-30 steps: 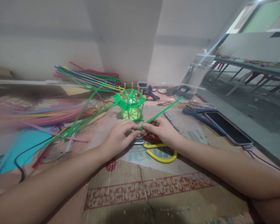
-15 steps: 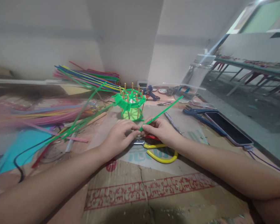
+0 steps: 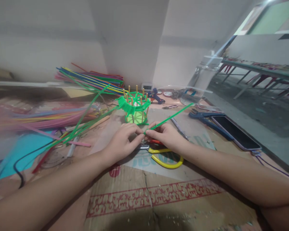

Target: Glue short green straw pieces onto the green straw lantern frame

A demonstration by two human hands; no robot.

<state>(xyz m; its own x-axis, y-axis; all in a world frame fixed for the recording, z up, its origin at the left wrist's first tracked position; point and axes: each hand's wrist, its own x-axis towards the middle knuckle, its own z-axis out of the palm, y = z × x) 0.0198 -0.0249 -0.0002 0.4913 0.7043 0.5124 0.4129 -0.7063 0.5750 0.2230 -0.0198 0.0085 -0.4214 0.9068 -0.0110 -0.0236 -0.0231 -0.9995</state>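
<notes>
Between the fingertips of both hands is a green pipe cleaner [image 3: 174, 115], its long free end slanting up to the right. My left hand [image 3: 125, 138] pinches its near end, and my right hand [image 3: 165, 133] grips it right beside that spot. Just beyond my hands stands a small round structure [image 3: 135, 106] of upright wooden sticks, with green pipe cleaner worked around its upper ring and a green base. Yellow-handled scissors [image 3: 167, 165] lie under my right hand, with their blades partly hidden by my fingers.
Bundles of coloured pipe cleaners [image 3: 93, 80] lie at the back left, with more loose ones [image 3: 69, 117] at left. A glue gun [image 3: 156, 96] rests behind the structure. To the right are blue-handled pliers [image 3: 213, 123], a phone [image 3: 236, 132], a pen [image 3: 179, 128] and a clear plastic container [image 3: 199, 80].
The free end of the green pipe cleaner has swung lower and a little to the right. My hands have barely moved and keep their pinch.
</notes>
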